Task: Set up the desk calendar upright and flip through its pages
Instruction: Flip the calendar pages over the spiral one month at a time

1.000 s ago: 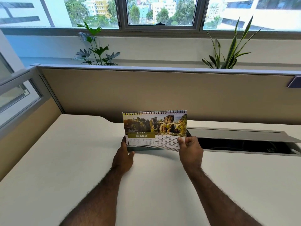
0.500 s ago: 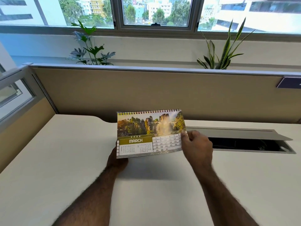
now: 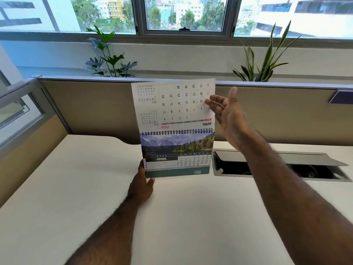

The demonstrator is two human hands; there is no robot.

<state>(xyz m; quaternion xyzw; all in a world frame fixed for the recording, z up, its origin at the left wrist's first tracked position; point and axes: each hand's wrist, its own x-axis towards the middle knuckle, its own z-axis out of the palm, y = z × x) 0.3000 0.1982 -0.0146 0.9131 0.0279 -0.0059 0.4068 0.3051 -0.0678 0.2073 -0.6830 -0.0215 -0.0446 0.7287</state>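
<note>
A spiral-bound desk calendar stands upright on the white desk, its front page showing a lake photo and APRIL. One page is lifted straight up above the spiral, its back printed upside down with an April grid. My left hand grips the calendar's lower left corner. My right hand is raised at the lifted page's right edge, fingertips touching it, fingers spread.
An open cable tray with a raised grey lid is sunk into the desk right of the calendar. A beige partition runs behind. Two potted plants stand beyond it under the window.
The March page has been swung up over the spiral by my right hand, uncovering April. My right hand rose with the page. My left hand stayed at the lower left corner.
</note>
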